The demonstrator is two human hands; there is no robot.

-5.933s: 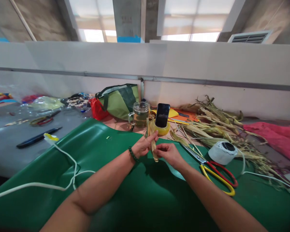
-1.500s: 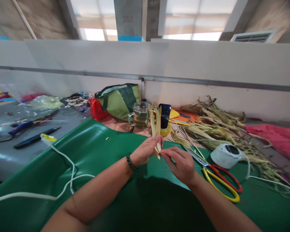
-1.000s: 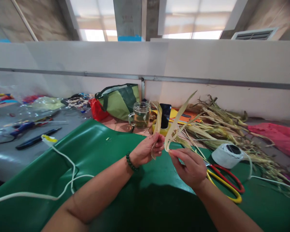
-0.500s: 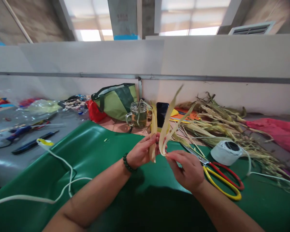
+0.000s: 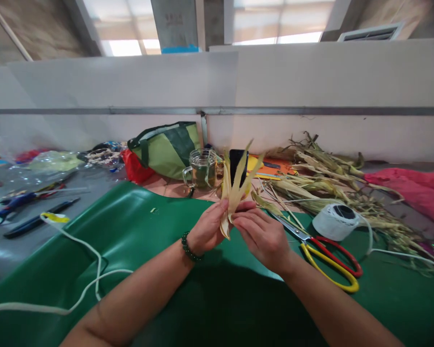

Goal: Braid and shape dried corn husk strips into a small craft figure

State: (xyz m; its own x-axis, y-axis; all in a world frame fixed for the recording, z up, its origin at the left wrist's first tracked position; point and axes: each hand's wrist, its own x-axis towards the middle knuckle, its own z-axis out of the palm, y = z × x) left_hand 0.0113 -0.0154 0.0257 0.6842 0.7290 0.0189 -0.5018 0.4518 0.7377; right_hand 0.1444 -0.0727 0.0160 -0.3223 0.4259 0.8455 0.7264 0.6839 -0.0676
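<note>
Pale corn husk strips [image 5: 236, 196] stand up between my two hands, above the green mat [image 5: 159, 217]. My left hand [image 5: 209, 226], with a dark green bead bracelet [image 5: 190, 247] at the wrist, is closed on the lower part of the husks. From the right, my right hand [image 5: 262, 233] pinches the folded lower end of a forked strip, which lies against the piece in my left hand. Scissors [image 5: 325, 255] with one red and one yellow handle lie partly open to the right of my right hand.
A roll of white twine [image 5: 335, 221] sits behind the scissors. Dried husks [image 5: 321, 178] are heaped at the back right, near pink cloth [image 5: 412, 193]. A glass mug [image 5: 201, 169], a phone [image 5: 238, 166] and a green bag [image 5: 169, 150] stand behind my hands. White cord [image 5: 97, 265] crosses the mat's left.
My right hand has moved left with its forked strip, which now meets the husk in my left hand. The whole view has shifted slightly.
</note>
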